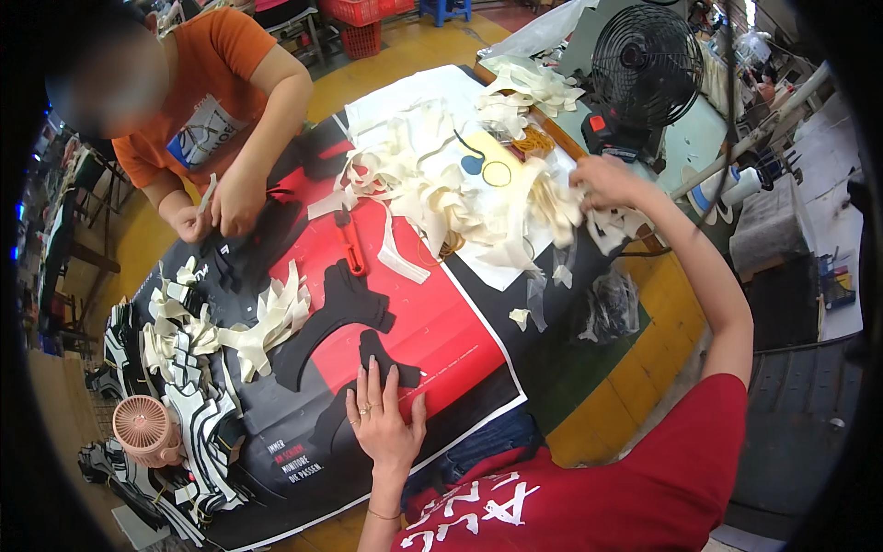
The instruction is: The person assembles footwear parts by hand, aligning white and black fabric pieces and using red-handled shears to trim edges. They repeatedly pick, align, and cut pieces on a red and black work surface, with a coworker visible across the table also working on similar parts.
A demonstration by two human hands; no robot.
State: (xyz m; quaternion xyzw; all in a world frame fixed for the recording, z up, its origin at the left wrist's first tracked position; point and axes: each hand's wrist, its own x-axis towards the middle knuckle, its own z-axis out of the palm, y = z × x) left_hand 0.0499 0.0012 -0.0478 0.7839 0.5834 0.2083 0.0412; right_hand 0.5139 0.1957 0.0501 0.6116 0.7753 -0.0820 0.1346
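Black cutout (386, 354) under flat, open left hand (384, 419) — long axis up-left; right hand (602, 181) far off, pinching cream strips (552, 207).

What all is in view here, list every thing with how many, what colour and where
Black cut pieces: several, black, on the table's middle and under the left hand.
Cream strips: a big heap, cream, far end of the table.
Cream strips, smaller pile: one pile, cream, left of the black pieces.
Snips: one, red, beside the heap.
Handheld fan: one, pink, table's near left corner.
Desk fan: one, black, beyond the table's far end.
Table cover: one, red, black and white.
Co-worker: one, orange shirt, hands on black material, far left.
Left hand: flat on a black piece.
Right hand: reaching into the cream strips.
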